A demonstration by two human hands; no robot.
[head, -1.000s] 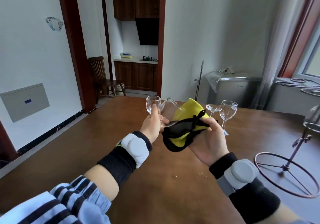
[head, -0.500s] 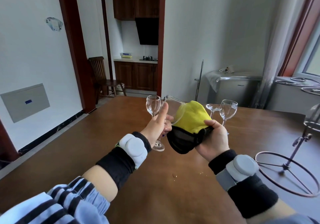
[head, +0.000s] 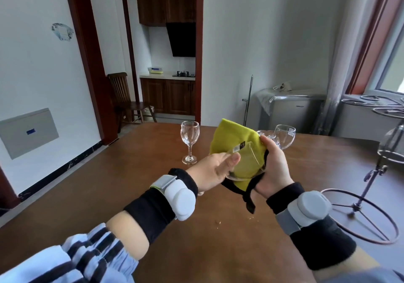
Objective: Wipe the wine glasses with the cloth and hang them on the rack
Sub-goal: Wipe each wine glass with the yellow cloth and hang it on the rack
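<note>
Brown table (head: 131,195), left hand (head: 215,172) gripping wine glass (head: 247,164), right hand (head: 274,169) cupping cloth (head: 234,138)

Black wristbands (head: 160,210) with pale round trackers (head: 179,197) are worn; a blue striped sleeve (head: 87,258) is seen left.

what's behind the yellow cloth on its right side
Two clear wine glasses stand on the brown wooden table, partly showing past the yellow cloth and the right hand. Their stems and feet are hidden.
</note>
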